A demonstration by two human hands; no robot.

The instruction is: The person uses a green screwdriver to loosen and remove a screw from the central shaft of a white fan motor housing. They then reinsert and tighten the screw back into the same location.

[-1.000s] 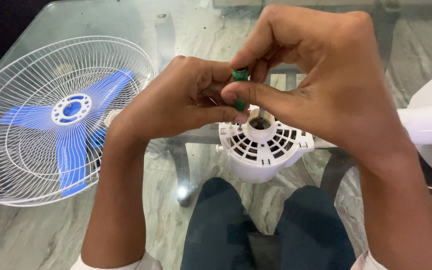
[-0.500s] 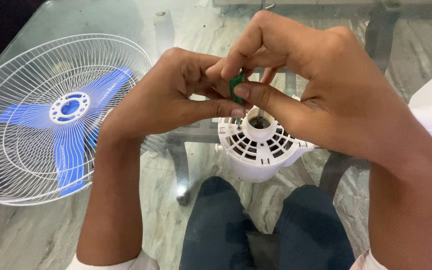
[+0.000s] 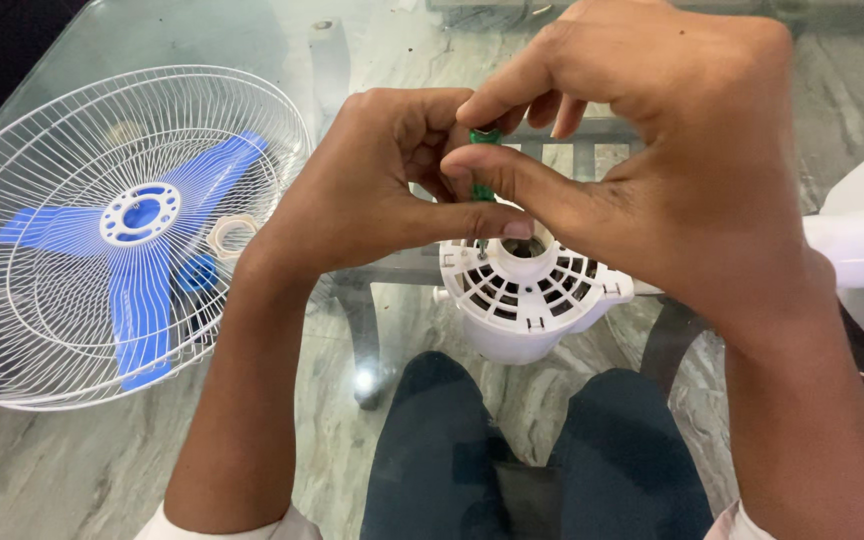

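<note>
While both hands pinch a slim green screwdriver (image 3: 482,170) over the rigid white fan motor housing (image 3: 527,300), the left hand (image 3: 372,190) steadies its likely slippery shaft and the right hand (image 3: 652,170) grips the handle.

The fan motor housing (image 3: 532,300) sits on the desk (image 3: 252,30), under both hands; the fan guard (image 3: 102,230) with blades (image 3: 132,260) lies left.

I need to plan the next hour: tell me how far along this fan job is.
Done: the wire guard and blue blade lie off on the glass table. In hand: both the left hand and right hand hold a green screwdriver over the white motor housing. Left: the housing looks closed.
</note>
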